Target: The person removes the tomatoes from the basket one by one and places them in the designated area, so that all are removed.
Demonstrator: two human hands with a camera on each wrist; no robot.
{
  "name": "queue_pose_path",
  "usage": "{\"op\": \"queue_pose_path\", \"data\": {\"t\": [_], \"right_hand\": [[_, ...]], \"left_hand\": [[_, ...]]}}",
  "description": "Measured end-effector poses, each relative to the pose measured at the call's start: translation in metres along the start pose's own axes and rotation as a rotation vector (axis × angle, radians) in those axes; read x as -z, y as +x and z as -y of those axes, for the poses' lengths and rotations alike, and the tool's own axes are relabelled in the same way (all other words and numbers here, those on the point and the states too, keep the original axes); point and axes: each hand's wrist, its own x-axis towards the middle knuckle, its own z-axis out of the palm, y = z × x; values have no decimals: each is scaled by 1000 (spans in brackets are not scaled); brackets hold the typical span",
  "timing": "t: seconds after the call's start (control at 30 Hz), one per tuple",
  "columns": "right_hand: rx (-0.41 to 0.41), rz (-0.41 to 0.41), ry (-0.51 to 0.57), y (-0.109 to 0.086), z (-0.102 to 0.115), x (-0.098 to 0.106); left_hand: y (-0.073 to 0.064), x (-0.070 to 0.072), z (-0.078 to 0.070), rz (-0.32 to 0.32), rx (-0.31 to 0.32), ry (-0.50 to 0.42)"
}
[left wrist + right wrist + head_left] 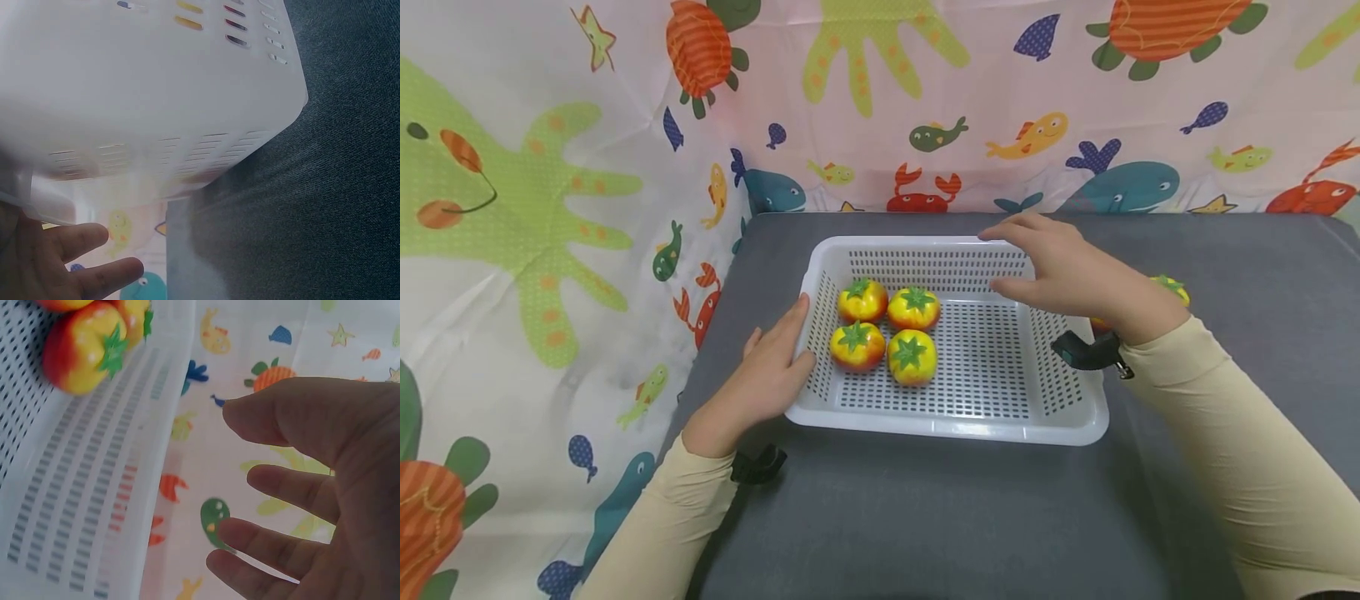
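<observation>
White basket (943, 428) on dark grey worktop (940, 508), in front of me. Long axis runs L–R, R end a touch nearer me; top faces up.

4 yellow-red fruits in its L half, approx. 2x2, bunched close; contact btwn them hard to judge. Squat, roundish, no clear long axis. Green calyxes mostly up; front-R fruit (912, 367) has its calyx (908, 352) tipped a bit twd me.

L hand (769, 373) at basket's L end, touching rim. Fingers straight, thumb apart from them; L wrist cam gets two fingers extended just beside rim.

R hand (1063, 262) hangs above basket's R part, apart from it, well clear of the fruits. Fingers spread, wide gap btwn thumb & fingers, tips pointing L. R wrist cam confirms spread.

More fruit (1172, 287) on worktop to R of basket, mostly behind my R wrist; can't tell if 1 or 2, or which way it points.

Beige sleeves (1247, 433), black strap (1084, 352) at R wrist, another at L. Sea-animal cloth (925, 96) hangs at far side & L.
</observation>
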Motion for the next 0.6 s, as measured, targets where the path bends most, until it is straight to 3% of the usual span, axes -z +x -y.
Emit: {"op": "queue_pose_path", "data": {"t": [0.6], "right_hand": [[122,73,53,28,38,-33]], "left_hand": [[3,-1,5,5,-4,-16]]}}
